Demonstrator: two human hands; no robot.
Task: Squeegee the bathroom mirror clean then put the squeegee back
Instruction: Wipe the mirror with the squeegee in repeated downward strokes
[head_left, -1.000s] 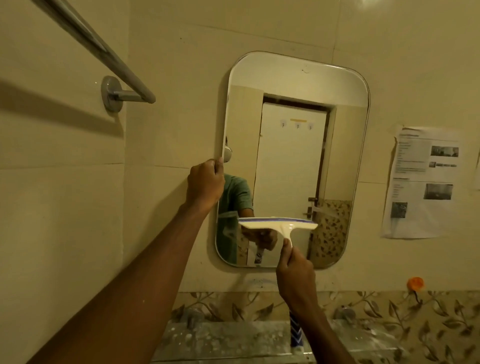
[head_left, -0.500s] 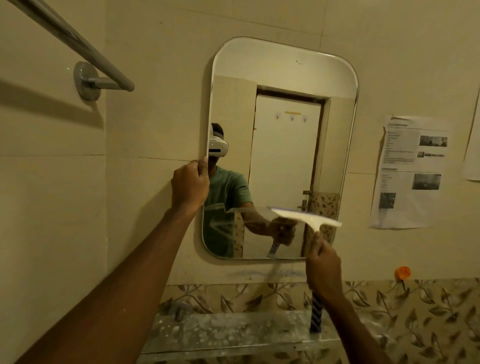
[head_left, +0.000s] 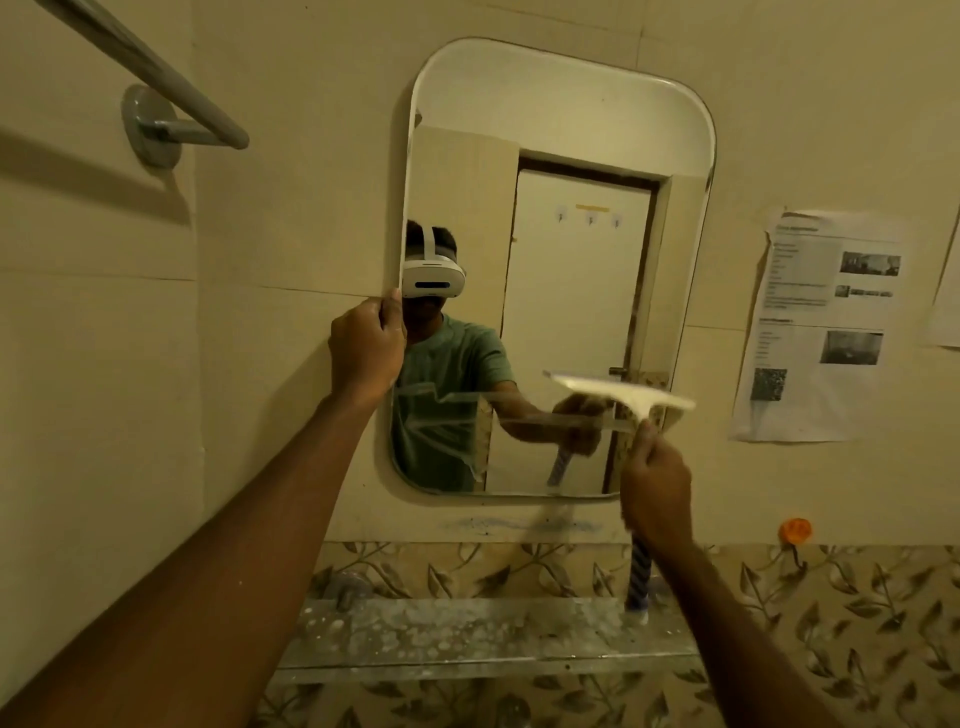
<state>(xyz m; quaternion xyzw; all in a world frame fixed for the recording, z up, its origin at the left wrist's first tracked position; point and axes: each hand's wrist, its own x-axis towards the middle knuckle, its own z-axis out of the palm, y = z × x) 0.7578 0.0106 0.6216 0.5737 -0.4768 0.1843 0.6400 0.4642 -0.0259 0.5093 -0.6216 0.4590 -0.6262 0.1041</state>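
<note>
The right hand (head_left: 655, 483) is closed tight around the handle of the squeegee (head_left: 621, 395). The handle has blue and white stripes and sticks out below the fist. The squeegee's wide white blade is at the top, tilted a little, with its right end lower. The blade is at the lower right part of the mirror (head_left: 561, 156), but I cannot tell if it touches the glass.

The left hand (head_left: 366, 351) is curled around the left edge of the mirror, about halfway up. Its fingers hold the rim and the arm reaches up from the bottom left.

The mirror hangs on a tan tiled wall. It has round corners. In the glass there is a person in a green shirt, and a white door behind. Wet streaks show across the lower part of the glass.

Below the mirror is a spotty shelf (head_left: 467, 639) in front of tiles with leaves on them. A towel bar (head_left: 156, 78) is up on the left wall. Paper sheets (head_left: 815, 327) are stuck on the wall to the right of the mirror. A small orange hook (head_left: 795, 531) sits lower down on the right.
</note>
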